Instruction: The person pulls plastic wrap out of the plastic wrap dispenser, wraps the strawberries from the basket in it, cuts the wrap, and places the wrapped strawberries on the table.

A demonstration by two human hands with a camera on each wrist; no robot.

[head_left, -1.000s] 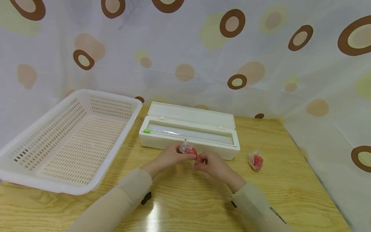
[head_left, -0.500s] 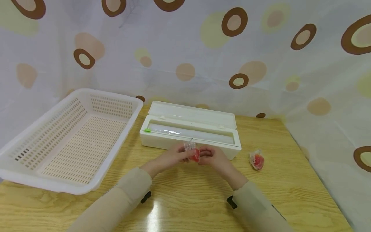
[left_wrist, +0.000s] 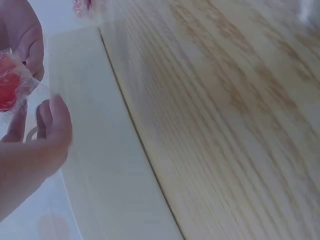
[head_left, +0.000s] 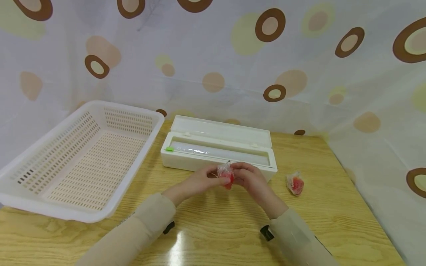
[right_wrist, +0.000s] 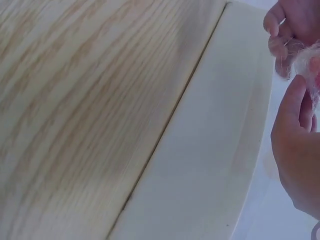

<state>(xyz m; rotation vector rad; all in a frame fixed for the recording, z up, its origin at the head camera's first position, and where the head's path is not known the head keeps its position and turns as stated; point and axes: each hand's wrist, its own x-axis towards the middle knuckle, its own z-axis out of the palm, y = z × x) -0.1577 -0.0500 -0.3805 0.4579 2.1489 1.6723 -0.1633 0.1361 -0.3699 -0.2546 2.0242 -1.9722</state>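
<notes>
A small red piece of fruit (head_left: 226, 177) in crinkled clear cling film is held up in front of the white box, between both hands. My left hand (head_left: 199, 182) pinches it from the left, the thumb across its front. My right hand (head_left: 252, 181) grips its right side with bent fingers. In the left wrist view the wrapped red fruit (left_wrist: 9, 82) shows at the left edge; its exact kind is hard to tell. The right wrist view catches only part of the film, beside my right hand (right_wrist: 297, 150).
Behind the hands stands a long white cling film box (head_left: 181, 162), lid up, with a film roll (head_left: 219, 152) and a green slider (head_left: 169, 149). Another wrapped red fruit (head_left: 295, 184) lies on the wooden table (head_left: 332, 214) at right. A white slotted basket (head_left: 108, 208) sits at left.
The wrapped fruit has shifted right and turned more upright. My right hand has moved from its lower tip up to its right side, and the left hand has followed slightly right.
</notes>
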